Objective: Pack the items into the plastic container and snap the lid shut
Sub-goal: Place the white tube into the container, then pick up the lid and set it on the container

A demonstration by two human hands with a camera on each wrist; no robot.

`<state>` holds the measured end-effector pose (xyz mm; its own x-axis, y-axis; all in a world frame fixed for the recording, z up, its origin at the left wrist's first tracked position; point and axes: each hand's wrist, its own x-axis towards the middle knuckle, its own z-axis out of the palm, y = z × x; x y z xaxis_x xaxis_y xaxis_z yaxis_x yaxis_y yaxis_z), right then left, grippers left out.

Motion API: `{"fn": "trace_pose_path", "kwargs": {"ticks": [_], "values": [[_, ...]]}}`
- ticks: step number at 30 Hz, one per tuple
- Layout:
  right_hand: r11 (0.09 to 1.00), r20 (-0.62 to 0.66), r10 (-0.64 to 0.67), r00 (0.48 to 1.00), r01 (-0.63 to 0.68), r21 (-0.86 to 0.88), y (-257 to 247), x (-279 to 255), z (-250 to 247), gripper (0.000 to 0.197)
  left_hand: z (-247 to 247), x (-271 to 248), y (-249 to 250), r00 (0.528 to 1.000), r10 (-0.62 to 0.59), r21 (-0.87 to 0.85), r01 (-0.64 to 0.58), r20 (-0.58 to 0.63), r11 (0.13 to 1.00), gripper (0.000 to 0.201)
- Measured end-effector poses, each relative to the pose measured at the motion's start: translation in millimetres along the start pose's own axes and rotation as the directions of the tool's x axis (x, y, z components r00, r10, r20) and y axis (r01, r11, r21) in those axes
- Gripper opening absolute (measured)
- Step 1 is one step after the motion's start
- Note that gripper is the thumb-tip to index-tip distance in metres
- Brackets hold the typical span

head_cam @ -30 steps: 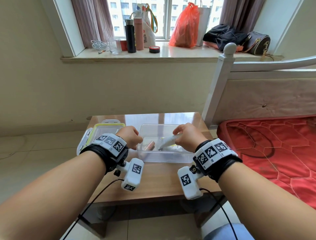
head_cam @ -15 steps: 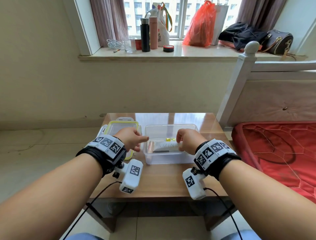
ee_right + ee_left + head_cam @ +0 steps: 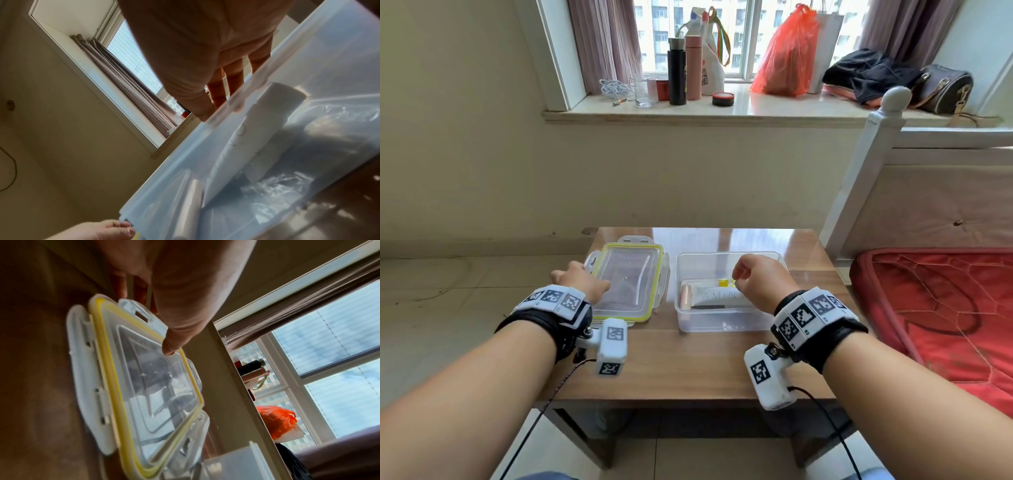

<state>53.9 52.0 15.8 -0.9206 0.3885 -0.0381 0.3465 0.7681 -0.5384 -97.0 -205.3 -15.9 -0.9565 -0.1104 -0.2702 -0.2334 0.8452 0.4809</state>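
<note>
The clear plastic container [image 3: 729, 255] stands on the table, right of its lid [image 3: 626, 284], which lies flat and has a yellow seal. Inside lie a white tube [image 3: 719, 296] with a pinkish cap and a small yellow item [image 3: 723, 282]. My left hand [image 3: 580, 282] is over the lid's left edge. In the left wrist view its thumb tip touches the lid [image 3: 148, 386] and its fingers [image 3: 123, 287] reach past the side clip. My right hand [image 3: 755, 279] hovers over the container with loosely curled fingers and holds nothing. The right wrist view shows the tube [image 3: 257, 138] through the container wall.
The low wooden table [image 3: 688, 370] stands beside a bed with a red cover [image 3: 945, 308] and a white bedpost [image 3: 859, 171] on the right. Bottles [image 3: 678, 75] and an orange bag [image 3: 787, 58] sit on the windowsill behind. Crumpled clear film [image 3: 277, 183] lies in the container.
My right hand has let go of the white tube, which now lies in the container, and has risen. My left hand has moved left from the container to the lid.
</note>
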Motion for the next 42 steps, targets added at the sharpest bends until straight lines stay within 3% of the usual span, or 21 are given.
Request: {"fn": "trace_pose_path", "kwargs": {"ticks": [4, 7, 9, 13, 17, 22, 27, 29, 32, 37, 42], "values": [[0.998, -0.014, -0.015, 1.0, 0.016, 0.058, -6.9, -3.2, 0.3, 0.015, 0.4, 8.8, -7.5, 0.999, -0.03, -0.017, 0.03, -0.011, 0.999, 0.06], [0.996, -0.016, -0.016, 1.0, 0.017, 0.09, -9.5, -5.0, 0.7, 0.015, -2.0, 9.7, -10.2, 1.0, 0.015, 0.019, -0.015, -0.02, 1.0, 0.031], [0.994, -0.011, -0.016, 1.0, 0.017, 0.106, -10.3, -6.0, 1.3, 0.014, -2.5, 10.6, -11.1, 0.999, 0.049, 0.033, -0.049, -0.002, 0.998, 0.026], [0.99, -0.008, -0.025, 1.0, 0.025, 0.139, -13.6, -7.4, 1.6, 0.009, -6.2, 5.9, -6.7, 0.994, 0.051, -0.142, -0.065, -0.098, 0.988, 0.028], [0.981, -0.006, -0.029, 1.0, 0.03, 0.191, -15.9, -8.2, 1.9, 0.006, -13.1, -5.0, 5.3, 0.977, 0.08, -0.295, -0.137, -0.197, 0.946, 0.014], [0.971, 0.005, -0.036, 0.999, 0.034, 0.237, -18.1, -7.9, 1.2, 0.006, -22.3, -13.5, 28.8, 0.937, 0.201, -0.479, -0.321, -0.285, 0.817, 0.018], [0.938, 0.05, -0.059, 0.997, 0.038, 0.344, -28.1, -8.9, -0.3, 0.004, -28.4, -34.3, 56.0, 0.851, 0.368, -0.431, -0.511, -0.373, 0.744, 0.021], [0.901, 0.096, -0.095, 0.991, 0.044, 0.431, -37.7, -11.8, -3.2, 0.016, -30.0, -48.3, 66.3, 0.808, 0.427, -0.393, -0.577, -0.406, 0.716, 0.023], [0.757, 0.228, -0.157, 0.961, -0.031, 0.652, -53.7, -18.0, -8.6, 0.039, -29.1, -69.5, 77.1, 0.717, 0.553, -0.33, -0.692, -0.425, 0.643, 0.022], [0.363, 0.259, -0.179, 0.949, -0.181, 0.914, -68.3, -16.6, -17.9, 0.034, -22.8, -100.7, 85.1, 0.472, 0.808, -0.151, -0.881, -0.353, 0.448, 0.019], [0.032, 0.246, -0.065, 0.967, -0.244, 0.969, -59.8, -8.4, -26.1, 0.04, -21.5, -118.7, 82.8, 0.373, 0.888, -0.027, -0.925, -0.269, 0.38, 0.022]]}}
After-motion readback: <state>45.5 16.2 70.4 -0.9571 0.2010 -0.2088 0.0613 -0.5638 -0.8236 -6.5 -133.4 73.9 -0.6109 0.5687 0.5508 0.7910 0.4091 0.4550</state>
